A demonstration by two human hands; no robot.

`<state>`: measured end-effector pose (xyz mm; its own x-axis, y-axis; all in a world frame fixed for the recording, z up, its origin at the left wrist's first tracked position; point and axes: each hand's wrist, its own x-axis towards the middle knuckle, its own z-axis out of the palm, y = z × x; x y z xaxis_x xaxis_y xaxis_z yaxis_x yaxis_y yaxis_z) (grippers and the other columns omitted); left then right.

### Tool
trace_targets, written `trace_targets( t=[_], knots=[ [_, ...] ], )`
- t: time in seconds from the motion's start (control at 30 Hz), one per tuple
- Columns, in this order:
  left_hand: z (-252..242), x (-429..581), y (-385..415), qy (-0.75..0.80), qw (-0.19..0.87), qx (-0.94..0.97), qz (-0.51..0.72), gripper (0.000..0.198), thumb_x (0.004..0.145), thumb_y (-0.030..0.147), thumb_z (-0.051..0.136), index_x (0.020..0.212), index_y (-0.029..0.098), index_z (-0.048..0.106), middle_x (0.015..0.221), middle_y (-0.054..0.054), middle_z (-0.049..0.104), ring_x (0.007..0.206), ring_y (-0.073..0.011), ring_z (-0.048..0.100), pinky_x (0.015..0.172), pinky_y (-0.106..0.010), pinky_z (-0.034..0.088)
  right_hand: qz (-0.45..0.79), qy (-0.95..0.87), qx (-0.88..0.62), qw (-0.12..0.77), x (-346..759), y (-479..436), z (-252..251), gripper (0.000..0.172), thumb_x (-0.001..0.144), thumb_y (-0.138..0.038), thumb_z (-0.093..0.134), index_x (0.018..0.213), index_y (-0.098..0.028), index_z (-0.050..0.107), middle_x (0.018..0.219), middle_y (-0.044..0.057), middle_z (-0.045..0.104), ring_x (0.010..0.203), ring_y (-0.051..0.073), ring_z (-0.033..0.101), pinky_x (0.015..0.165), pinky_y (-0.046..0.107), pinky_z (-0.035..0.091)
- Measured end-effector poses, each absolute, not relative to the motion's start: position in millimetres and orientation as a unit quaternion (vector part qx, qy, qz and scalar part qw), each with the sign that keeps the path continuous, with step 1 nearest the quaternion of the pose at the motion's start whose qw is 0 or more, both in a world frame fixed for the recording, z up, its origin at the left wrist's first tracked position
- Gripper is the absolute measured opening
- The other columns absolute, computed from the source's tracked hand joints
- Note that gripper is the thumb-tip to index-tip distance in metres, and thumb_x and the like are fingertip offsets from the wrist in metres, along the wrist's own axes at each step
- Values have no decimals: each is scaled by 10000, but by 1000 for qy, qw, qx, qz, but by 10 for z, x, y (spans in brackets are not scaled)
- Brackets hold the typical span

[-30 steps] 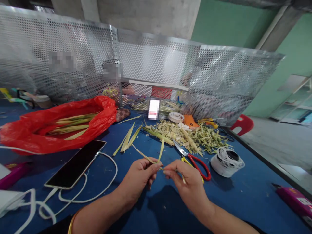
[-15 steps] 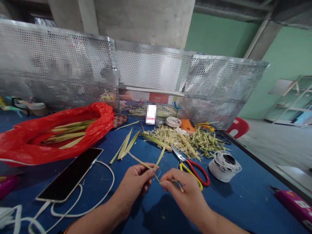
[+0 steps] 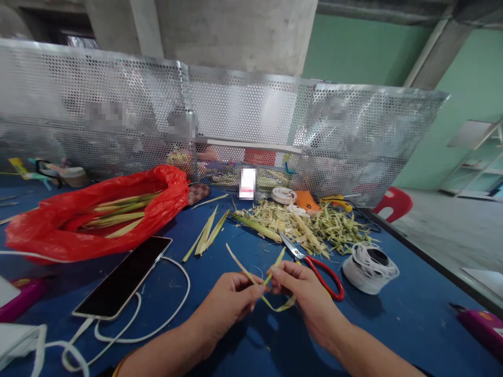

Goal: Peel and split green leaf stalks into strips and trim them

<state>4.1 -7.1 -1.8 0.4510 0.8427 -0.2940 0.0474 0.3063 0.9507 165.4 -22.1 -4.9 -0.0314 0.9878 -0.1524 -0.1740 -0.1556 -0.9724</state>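
Between my hands are crossed strips of pale green dried leaf (image 3: 238, 262). My left hand (image 3: 234, 299) pinches them where they cross, thumb on top. One end sticks out to the upper left, and another strip bends in a loop below the fingers. My right hand (image 3: 301, 290) has thumb and forefinger closed on the strip that points to the upper right. Just beyond the right hand lie scissors (image 3: 325, 276) with red and yellow handles, blades turned toward a heap of leaf scraps (image 3: 271, 220). A spool of white cord (image 3: 369, 269) stands to their right.
At left, a red plastic bag (image 3: 31, 225) holds long leaves beside a phone (image 3: 123, 277) with a white cable. Loose leaf strips (image 3: 206, 233) lie ahead. A perforated metal screen (image 3: 243, 104) closes the table's far side. Purple tools (image 3: 481, 324) lie at both edges.
My right hand has moved up and let go of the lower strip end, now pinching the strip pointing to the upper right. The lower strip now curves in a loop. The view has shifted slightly.
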Motion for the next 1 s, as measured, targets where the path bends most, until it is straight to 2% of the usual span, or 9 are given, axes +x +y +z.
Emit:
trace_targets(
  t=[0.17, 0.27, 0.37, 0.43, 0.47, 0.57, 0.67, 0.77, 1.0],
  knots=[
    [-77, 20, -61, 409, 684, 537, 278, 299, 710, 391, 652, 783, 108, 715, 432, 66, 402, 375, -45, 241, 418, -226, 122, 533, -441, -499, 522, 1639, -214, -110, 311, 703, -394, 705, 562, -159, 558, 537, -20, 533, 545, 113, 475, 558, 238, 364],
    [-93, 26, -60, 419, 681, 533, 277, 280, 691, 371, 639, 756, 111, 719, 414, 67, 399, 364, -47, 233, 419, -230, 123, 494, -498, -513, 495, 1698, -158, -165, 292, 744, -411, 658, 615, -157, 592, 564, -8, 543, 569, 134, 501, 594, 263, 405],
    [-114, 48, -63, 436, 658, 542, 287, 323, 667, 406, 645, 747, 102, 720, 404, 61, 410, 364, -57, 242, 424, -237, 139, 317, -576, -549, 516, 1805, -97, -178, 324, 746, -400, 658, 972, -168, 649, 839, 60, 644, 804, 225, 589, 746, 353, 462],
    [-124, 59, -71, 446, 632, 565, 288, 326, 672, 425, 642, 702, 106, 703, 418, 51, 429, 388, -67, 279, 438, -240, 170, 156, -638, -549, 517, 1853, -99, -162, 453, 764, -352, 658, 1187, -212, 578, 1138, 107, 604, 1057, 278, 544, 894, 423, 419],
    [-128, 62, -78, 449, 615, 582, 285, 320, 683, 431, 632, 645, 117, 679, 422, 50, 425, 403, -71, 293, 447, -241, 184, 100, -678, -533, 497, 1858, -116, -153, 430, 778, -323, 653, 1193, -238, 581, 1187, 104, 588, 1110, 284, 522, 935, 442, 391],
    [-148, 60, -109, 450, 546, 654, 269, 386, 741, 413, 560, 449, 163, 519, 425, 49, 379, 442, -81, 321, 471, -244, 219, 53, -786, -465, 404, 1790, -203, -151, 205, 809, -262, 636, 1011, -283, 661, 1037, 59, 667, 1047, 263, 579, 984, 469, 341],
    [-186, 57, -140, 435, 512, 699, 247, 352, 749, 302, 490, 423, 187, 427, 424, 52, 367, 451, -91, 345, 478, -241, 246, 94, -814, -442, 365, 1680, -268, -186, 57, 826, -217, 613, 845, -264, 639, 847, 4, 693, 863, 205, 645, 1006, 461, 318],
    [-206, 57, -156, 420, 530, 697, 238, 272, 718, 248, 472, 457, 191, 422, 436, 56, 378, 461, -94, 342, 479, -239, 256, 125, -800, -442, 387, 1628, -284, -215, 107, 836, -167, 566, 752, -232, 574, 735, -24, 664, 728, 163, 638, 976, 424, 350],
    [-134, 40, -166, 371, 550, 709, 238, 250, 722, 259, 521, 493, 166, 484, 475, 58, 395, 504, -91, 357, 503, -230, 272, 102, -787, -410, 450, 1605, -316, -235, 137, 835, -114, 493, 754, -224, 478, 733, -13, 615, 740, 159, 603, 888, 363, 404]
  ],
)
